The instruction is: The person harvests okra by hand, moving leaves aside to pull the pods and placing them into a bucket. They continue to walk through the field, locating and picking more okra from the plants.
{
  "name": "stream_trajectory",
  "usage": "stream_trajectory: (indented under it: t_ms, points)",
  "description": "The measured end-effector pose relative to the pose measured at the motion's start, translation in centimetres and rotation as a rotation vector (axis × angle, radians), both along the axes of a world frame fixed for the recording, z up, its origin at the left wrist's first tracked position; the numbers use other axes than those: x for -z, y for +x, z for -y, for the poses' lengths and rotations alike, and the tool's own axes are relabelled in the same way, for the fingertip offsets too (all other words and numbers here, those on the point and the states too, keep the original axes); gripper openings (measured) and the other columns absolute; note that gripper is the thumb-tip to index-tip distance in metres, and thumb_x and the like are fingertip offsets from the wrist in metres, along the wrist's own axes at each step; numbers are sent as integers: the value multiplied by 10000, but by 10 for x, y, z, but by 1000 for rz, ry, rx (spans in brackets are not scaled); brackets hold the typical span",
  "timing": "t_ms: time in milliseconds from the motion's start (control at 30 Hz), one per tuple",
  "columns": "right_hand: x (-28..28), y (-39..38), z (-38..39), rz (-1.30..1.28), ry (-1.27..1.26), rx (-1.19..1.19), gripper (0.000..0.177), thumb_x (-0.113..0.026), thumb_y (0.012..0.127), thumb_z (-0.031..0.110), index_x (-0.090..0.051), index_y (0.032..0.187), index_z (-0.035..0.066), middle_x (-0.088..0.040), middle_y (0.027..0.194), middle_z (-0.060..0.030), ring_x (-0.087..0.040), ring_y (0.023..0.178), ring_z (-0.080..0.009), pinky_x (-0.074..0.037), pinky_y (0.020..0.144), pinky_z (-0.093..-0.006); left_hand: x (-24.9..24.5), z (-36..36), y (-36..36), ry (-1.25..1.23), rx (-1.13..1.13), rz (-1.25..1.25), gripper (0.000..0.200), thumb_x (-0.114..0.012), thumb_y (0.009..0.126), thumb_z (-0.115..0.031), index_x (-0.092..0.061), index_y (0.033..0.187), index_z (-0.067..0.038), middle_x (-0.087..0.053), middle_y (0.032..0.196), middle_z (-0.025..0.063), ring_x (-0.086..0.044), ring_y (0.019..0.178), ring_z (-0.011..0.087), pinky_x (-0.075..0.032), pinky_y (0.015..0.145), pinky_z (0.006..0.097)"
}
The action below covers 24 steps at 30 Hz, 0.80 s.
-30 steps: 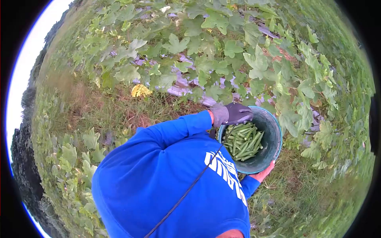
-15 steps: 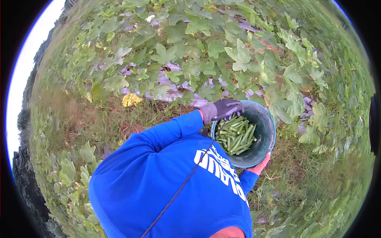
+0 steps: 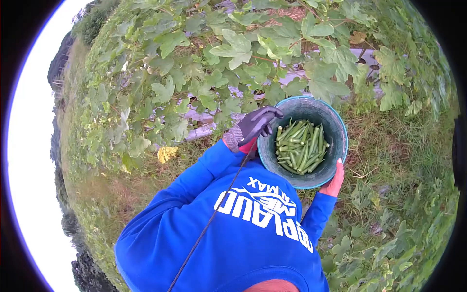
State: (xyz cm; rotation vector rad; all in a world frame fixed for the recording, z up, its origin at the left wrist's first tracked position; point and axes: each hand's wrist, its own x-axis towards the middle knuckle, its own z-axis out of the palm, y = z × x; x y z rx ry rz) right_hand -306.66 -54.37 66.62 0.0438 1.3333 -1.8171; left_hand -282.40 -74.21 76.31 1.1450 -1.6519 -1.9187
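Note:
Pale-green okra pods (image 3: 302, 147) lie heaped in the bottom of a dark green bucket (image 3: 335, 127) with a teal rim, close to my chest. My left hand (image 3: 254, 125), in a dark grey glove, is at the bucket's upper-left rim. Its bent fingers hook over the edge, apart from the pods; the thumb is hidden. On the lower-right side, my bare right hand (image 3: 333, 181) grips the bucket, thumb up at the rim and the other fingers hidden beneath.
Broad-leaved green plants (image 3: 238, 51) rise in front, over pale plastic mulch (image 3: 202, 119). A yellow leaf (image 3: 167, 154) lies on the left. Grass (image 3: 384, 146) covers the ground to the right. A dark cord (image 3: 214, 214) hangs across my blue shirt (image 3: 228, 243).
The bucket has moved up and slightly right in view, and its pods sit nearer the middle. My left hand has drawn back from above the pods to the rim. The view has shifted.

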Motion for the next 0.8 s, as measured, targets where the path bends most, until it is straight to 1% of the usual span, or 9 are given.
stream_trajectory:
  t_ms: [33, 200, 400, 467, 567, 633, 667, 733, 800]
  points:
    - [0, 1, -3, 3, 2, 8, 349, -608, 889, 298, -580, 1104, 23, -604, 1100, -96, -581, 1002, -188, -451, 904, -344, -10, 4, 0, 10, 55, 42, 325, -347, 989, -215, -552, 1171, -40, -633, 1041, 52, -596, 742, 102, -499, 667, 234]
    - [-3, 6, -8, 76, 96, 87, 431, -631, 847, 263, -566, 1163, -23, -616, 1138, -120, -597, 1023, -221, -453, 934, -370, -37, 56, 7, -237, -35, 46, 348, -366, 986, -255, -566, 1138, -15, -657, 991, 87, -614, 752, 117, -510, 663, 242]
    - [-1, -14, -27, 6, 84, 110, 393, -599, 863, 291, -555, 1139, 15, -556, 1158, -122, -567, 1065, -232, -457, 922, -390, -69, 180, 30, -611, -439, 89, 336, -418, 973, -305, -619, 1069, -54, -677, 897, 52, -598, 671, 102, -500, 602, 226]
    - [8, -2, -6, -135, 169, 186, 394, -625, 842, 281, -561, 1122, 10, -574, 1131, -126, -585, 1034, -234, -475, 899, -398, -71, 262, 59, -600, -542, 230, 332, -437, 959, -321, -622, 1070, -69, -673, 879, 58, -581, 642, 87, -486, 576, 224]
    - [3, -36, 23, 56, 125, 212, 389, -661, 800, 244, -565, 1095, 9, -602, 1068, -118, -603, 987, -233, -493, 867, -401, -70, 375, 59, -518, -649, 493, 391, -430, 924, -382, -616, 1115, -96, -680, 971, 122, -647, 775, 199, -520, 676, 331]
    - [2, -59, 34, 76, 141, 199, 389, -671, 785, 238, -566, 1083, 12, -609, 1049, -114, -607, 969, -232, -497, 858, -399, -46, 443, 66, -895, -494, 1137, 508, -430, 869, -479, -567, 1217, -134, -640, 1100, 194, -642, 952, 323, -493, 827, 442]
    - [-7, 3, 22, 62, 189, 223, 414, -643, 800, 254, -566, 1113, -5, -619, 1079, -130, -612, 981, -250, -492, 884, -405, -40, 457, 131, -873, -491, 1109, 508, -430, 869, -479, -567, 1217, -134, -640, 1100, 194, -642, 952, 323, -493, 827, 442]
    - [-18, 17, 32, 67, 225, 220, 442, -615, 815, 270, -565, 1143, -22, -628, 1108, -146, -617, 992, -268, -487, 910, -410, -57, 494, 165, -673, -526, 1230, 643, -423, 829, -545, -456, 1343, -160, -575, 1206, 238, -553, 1100, 425, -427, 930, 501]
    - [-33, 18, 40, 122, 286, 226, 398, -670, 755, 272, -571, 1069, 48, -608, 1070, -106, -601, 962, -234, -495, 858, -405, -68, 539, 196, -643, -569, 1265, 720, -459, 808, -567, -380, 1396, -159, -568, 1217, 240, -560, 1085, 435, -444, 919, 487]
